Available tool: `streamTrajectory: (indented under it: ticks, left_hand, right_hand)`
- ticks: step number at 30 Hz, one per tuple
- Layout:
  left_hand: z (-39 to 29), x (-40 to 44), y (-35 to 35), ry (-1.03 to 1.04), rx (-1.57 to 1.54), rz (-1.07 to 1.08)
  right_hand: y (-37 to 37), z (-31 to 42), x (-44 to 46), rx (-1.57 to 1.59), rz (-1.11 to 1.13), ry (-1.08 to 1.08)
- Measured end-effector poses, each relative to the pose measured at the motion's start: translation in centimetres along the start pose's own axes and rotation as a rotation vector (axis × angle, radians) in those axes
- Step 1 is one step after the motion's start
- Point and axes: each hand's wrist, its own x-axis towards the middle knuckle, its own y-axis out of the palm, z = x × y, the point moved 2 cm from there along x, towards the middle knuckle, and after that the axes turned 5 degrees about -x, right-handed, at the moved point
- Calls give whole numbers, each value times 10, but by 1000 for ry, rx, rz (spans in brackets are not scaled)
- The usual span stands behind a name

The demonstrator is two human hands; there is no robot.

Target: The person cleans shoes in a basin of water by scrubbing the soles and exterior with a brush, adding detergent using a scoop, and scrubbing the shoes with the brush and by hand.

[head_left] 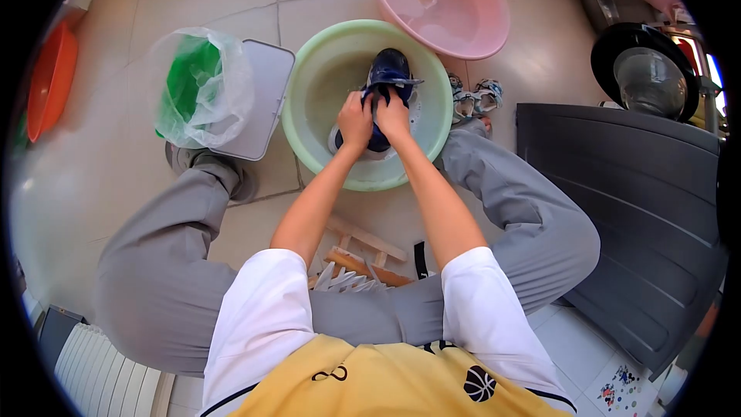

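A dark blue shoe [388, 67] lies in a pale green basin [295, 137] between my feet, its toe pointing away from me. Some cloudy water shows around it. My left hand [355, 120] is closed on the left edge of the shoe's opening. Beside it, my right hand [394, 114] grips the right edge, with its fingers curled into the opening. The fingertips of both hands are partly hidden inside the shoe. A bit of pale sole shows below the hands.
A pink basin [494, 27] with water touches the green one at the far right. To the left stand a green bin with a clear plastic bag [231, 81] and a grey-white board [266, 81]. A dark grey appliance [617, 208] flanks my right; an orange basin [50, 81] is far left.
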Motion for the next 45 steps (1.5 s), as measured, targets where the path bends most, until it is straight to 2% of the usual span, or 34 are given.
streamTrajectory:
  ticks: [2,3,8,10,12,14,16,18,20,21,22,24,26,29,31,32,34,35,36,37,38,41,42,44,45]
  left_hand:
    - [-5,-11,6,64,14,31]
    - [-2,-13,9,64,-5,2]
    - [1,-4,6,2,0,15]
    - [-1,-2,4,-41,44,27]
    - [12,0,12,-45,74,-28]
    - [12,4,11,-103,90,-49]
    - [8,1,8,-95,83,-45]
    - [9,7,2,-69,102,-66]
    - [9,6,1,-117,36,-46]
    - [8,6,1,-61,-87,-13]
    - [5,3,4,-18,-112,52]
    - [-4,-6,6,-11,-126,87]
    - [-5,-4,3,23,-146,87]
    - [-4,1,-3,-9,-106,149]
    - [1,1,-4,-99,48,184]
    - [2,0,-4,-86,48,186]
    - [7,-11,-7,-227,247,233]
    - [-3,-11,-14,-251,280,288]
    - [17,-10,-4,-314,305,255]
    - [24,-10,-4,-335,268,207]
    - [27,-5,-4,-354,227,157]
    - [18,-3,-16,-251,129,184]
    - [12,-4,-21,-251,135,187]
    - [3,-7,-30,-222,-9,239]
    - [-1,-11,-33,-200,-68,157]
  right_hand:
    - [3,-4,1,-26,-59,143]
    - [14,-19,14,-48,-110,46]
    - [26,-19,41,-83,-76,80]
    - [21,-11,33,-71,-98,104]
    - [14,-4,26,-56,12,171]
    - [10,-3,10,-95,-6,47]
    - [3,1,0,-74,22,84]
    - [9,0,3,-29,19,107]
    - [19,-12,9,157,6,136]
    - [16,-11,8,265,-66,90]
    - [10,-12,4,116,-128,200]
    - [11,-17,9,41,-105,254]
    - [20,-33,30,62,-131,151]
    - [20,-18,28,-7,-98,183]
    - [10,3,16,42,-63,262]
    - [15,-2,23,-58,-91,137]
    - [3,0,39,102,313,339]
    - [-11,10,35,215,421,404]
    - [-31,26,24,328,523,472]
    - [-51,45,5,328,466,362]
    - [-57,42,10,288,522,263]
    - [-106,60,-17,-193,456,-25]
    - [-123,62,-30,-231,407,-108]
    - [-145,44,-39,-248,367,-111]
    - [-157,36,-48,-271,328,-115]
